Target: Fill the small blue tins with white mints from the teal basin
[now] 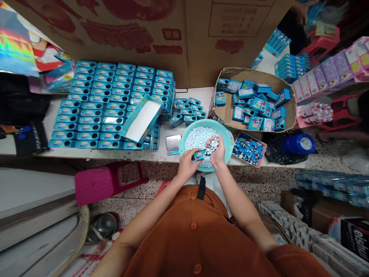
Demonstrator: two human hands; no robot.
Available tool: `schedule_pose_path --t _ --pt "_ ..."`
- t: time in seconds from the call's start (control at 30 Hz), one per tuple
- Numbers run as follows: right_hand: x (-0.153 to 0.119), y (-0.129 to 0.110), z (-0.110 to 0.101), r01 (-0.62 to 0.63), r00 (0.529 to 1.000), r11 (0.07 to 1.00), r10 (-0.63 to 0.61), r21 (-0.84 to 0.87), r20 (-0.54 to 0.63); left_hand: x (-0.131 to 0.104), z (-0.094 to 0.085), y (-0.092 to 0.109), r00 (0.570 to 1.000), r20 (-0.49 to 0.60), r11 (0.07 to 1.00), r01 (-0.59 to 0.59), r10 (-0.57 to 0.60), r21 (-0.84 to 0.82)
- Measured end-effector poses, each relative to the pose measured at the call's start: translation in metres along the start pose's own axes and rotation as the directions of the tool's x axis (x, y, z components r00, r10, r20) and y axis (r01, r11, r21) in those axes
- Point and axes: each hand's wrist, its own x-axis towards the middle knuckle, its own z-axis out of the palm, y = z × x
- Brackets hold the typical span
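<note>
A turquoise basin (230, 140) on the table's front edge holds many small pale candies (198, 135). Over it, my left hand (188, 163) grips a small blue tin (198, 155) between fingers and thumb. Beside the tin, my right hand (218, 152) is cupped around a heap of the pale candies (212, 144). Its fingers curl up around them, close to the tin. Right of the basin stands a shallow box (263, 154) of blue and silver lids. On the basin's left lies a small scale (173, 143).
Rows of stacked blue tins (95, 104) fill the table's left, an open carton (145, 115) on top. Behind the basin are loose tins (188, 111) and a cardboard box (220, 77) of blue tins. A large carton (161, 50) walls the back. A pink stool (95, 184) stands left.
</note>
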Motion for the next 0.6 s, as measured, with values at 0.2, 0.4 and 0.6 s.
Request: schedule_pose_path --t 0.2,0.4,0.6 --pt "0.000 0.000 0.001 0.030 0.999 0.998 -0.032 -0.050 -0.036 0.001 0.001 0.002 1.000 -0.018 0.999 0.023 -0.023 -0.026" --pt "-0.004 -0.003 0.004 0.092 0.993 0.981 -0.104 -0.173 -0.062 0.004 0.006 0.001 0.999 -0.029 0.995 0.032 -0.035 -0.093" --pt "-0.011 -0.009 0.008 0.174 0.982 0.955 -0.185 -0.241 -0.023 0.004 0.006 0.010 0.999 -0.031 0.988 0.037 -0.042 -0.149"
